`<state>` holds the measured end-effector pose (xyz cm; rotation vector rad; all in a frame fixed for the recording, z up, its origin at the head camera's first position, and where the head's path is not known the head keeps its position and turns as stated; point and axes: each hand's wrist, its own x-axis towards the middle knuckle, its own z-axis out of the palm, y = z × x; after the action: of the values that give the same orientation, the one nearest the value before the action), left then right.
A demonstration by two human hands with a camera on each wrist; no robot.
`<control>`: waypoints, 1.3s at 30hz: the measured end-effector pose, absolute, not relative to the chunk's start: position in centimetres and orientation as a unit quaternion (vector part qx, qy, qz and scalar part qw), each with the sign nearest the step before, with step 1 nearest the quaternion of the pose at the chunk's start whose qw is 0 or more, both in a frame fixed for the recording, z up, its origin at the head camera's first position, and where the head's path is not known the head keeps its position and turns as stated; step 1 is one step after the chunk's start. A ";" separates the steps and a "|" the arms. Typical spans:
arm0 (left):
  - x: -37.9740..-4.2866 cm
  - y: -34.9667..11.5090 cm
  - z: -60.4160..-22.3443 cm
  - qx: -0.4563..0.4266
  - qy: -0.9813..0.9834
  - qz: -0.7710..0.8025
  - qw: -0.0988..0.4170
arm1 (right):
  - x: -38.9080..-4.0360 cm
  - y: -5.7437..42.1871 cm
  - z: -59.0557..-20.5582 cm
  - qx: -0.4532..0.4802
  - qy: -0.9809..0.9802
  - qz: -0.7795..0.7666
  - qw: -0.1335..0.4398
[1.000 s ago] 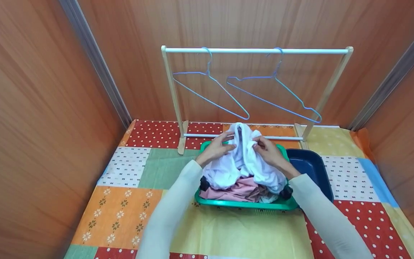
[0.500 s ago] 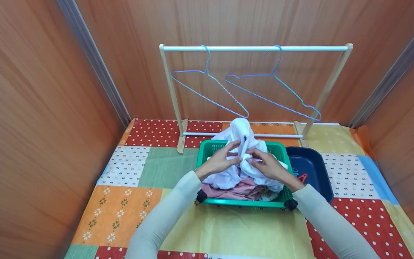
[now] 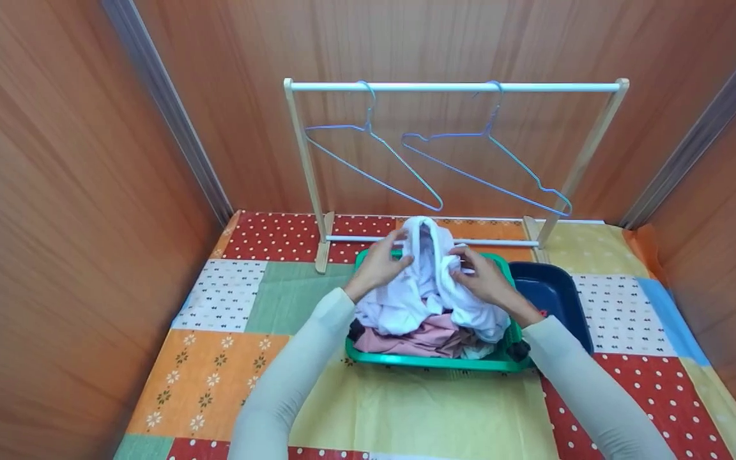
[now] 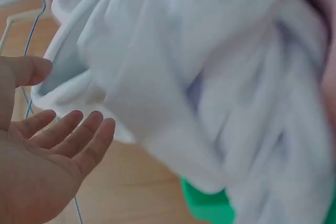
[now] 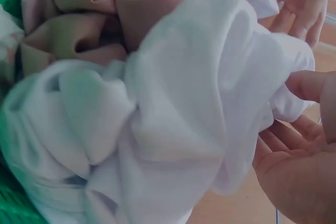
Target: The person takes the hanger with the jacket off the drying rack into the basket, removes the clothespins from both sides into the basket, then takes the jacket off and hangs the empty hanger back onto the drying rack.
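A white garment [image 3: 400,306] is bunched over the green basket [image 3: 432,363], its upper part raised into a hood-like fold with a long opening. My left hand [image 3: 379,265] is at the left side of this fold. In the left wrist view its fingers [image 4: 79,145] are spread and lightly bent, with the thumb apart from them near the cloth edge. On the other side, my right hand [image 3: 483,278] pinches the cloth, thumb in front and fingers partly hidden behind it. Pink cloth [image 3: 416,338] lies under the white garment in the basket.
Behind the basket stands a small clothes rack [image 3: 457,87]. A left wire hanger [image 3: 374,169] and a right wire hanger [image 3: 489,172] hang from it. A dark blue tray [image 3: 550,287] sits right of the basket, on a patchwork cloth [image 3: 317,383].
The hands come together at the middle of the white garment, then move apart and up to either side of its fold. The fold's opening widens again.
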<state>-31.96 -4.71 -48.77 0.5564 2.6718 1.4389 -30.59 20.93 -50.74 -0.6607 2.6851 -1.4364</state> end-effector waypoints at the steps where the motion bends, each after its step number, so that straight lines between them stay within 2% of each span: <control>1: -32.4 -4.9 -48.4 0.172 0.867 0.467 0.028 | -30.8 20.9 -50.6 -0.204 0.862 -0.464 0.011; 6: -33.9 -4.7 -47.1 0.158 0.873 0.458 0.046 | -31.6 20.7 -50.0 -0.155 0.873 -0.463 -0.002; 11: -34.7 -3.7 -46.7 0.190 0.872 0.449 0.038 | -32.0 20.2 -49.9 -0.132 0.869 -0.476 -0.008; 19: -34.7 -3.7 -46.5 0.212 0.893 0.396 0.002 | -32.4 19.5 -49.8 -0.170 0.860 -0.477 -0.057; 24: -34.3 -4.6 -46.6 0.208 0.901 0.380 0.007 | -32.2 19.7 -50.0 -0.187 0.860 -0.469 -0.079; 27: -33.9 -5.4 -47.0 0.207 0.910 0.360 0.011 | -32.1 19.7 -50.1 -0.192 0.869 -0.453 -0.058; 32: -33.2 -6.6 -48.2 0.214 0.918 0.331 0.031 | -31.5 19.8 -50.2 -0.204 0.894 -0.398 0.025; 39: -31.4 -7.3 -49.5 0.229 0.935 0.246 0.110 | -30.5 19.3 -50.7 -0.278 0.897 -0.334 0.088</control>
<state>-31.36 -7.30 -49.45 0.6724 2.7497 0.7232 -30.54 19.32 -50.72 -0.8265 2.6695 -0.9945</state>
